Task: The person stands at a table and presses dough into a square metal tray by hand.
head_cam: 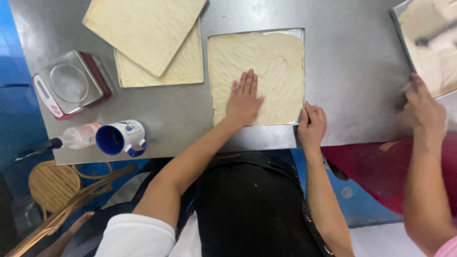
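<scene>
Pale dough (276,62) spread flat in a square metal tray (303,33), dimpled across its surface and filling the tray almost to the rim; tray sits on a steel table (352,71) near the front edge. Head view, hands: left hand (244,97) laid palm-down on the dough's lower left part, fingers straight and together, forearm angled in from lower left. Right hand (312,124) curled over the tray's near right corner, fingers bent around the rim, gripping it. Another person's hand (422,107) at far right grips the edge of a second tray (404,38), which is blurred and cut off by the frame. Hidden or unclear: right-hand fingertips tucked out of sight; dough beneath the left palm covered. Also on the table: two more dough trays (152,33) stacked askew at upper left, a red kitchen scale (71,85), a blue-and-white mug (121,138) lying on its side, a plastic bottle (78,136).
</scene>
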